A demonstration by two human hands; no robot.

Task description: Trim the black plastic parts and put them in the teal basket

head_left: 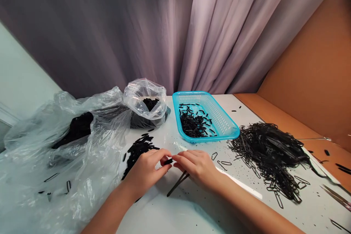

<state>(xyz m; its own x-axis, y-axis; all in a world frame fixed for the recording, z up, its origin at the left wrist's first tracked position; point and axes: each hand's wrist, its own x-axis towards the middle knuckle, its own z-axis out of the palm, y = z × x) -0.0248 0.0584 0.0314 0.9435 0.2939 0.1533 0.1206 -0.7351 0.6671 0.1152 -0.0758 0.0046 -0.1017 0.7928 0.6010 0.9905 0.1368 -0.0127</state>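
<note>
My left hand [148,168] pinches a small black piece [168,161] between thumb and fingers, in front of the blue basket. My right hand [196,166] is closed, its fingertips meeting the right end of that piece. Slim dark tweezers [178,184] stick out from under the right palm, pointing down and left. Beside and behind the left hand lies a pile of similar short black pieces [139,148]. The blue plastic basket [236,132], beyond the right hand, holds many black pieces [192,124].
Right of the basket lies a heap of thin black loops [271,153]; a few loose loops [225,163] lie nearer. Scissors [337,195] rest at the right edge. A clear bag [145,91] with black pieces stands behind; crumpled plastic sheeting [90,179] covers the left side.
</note>
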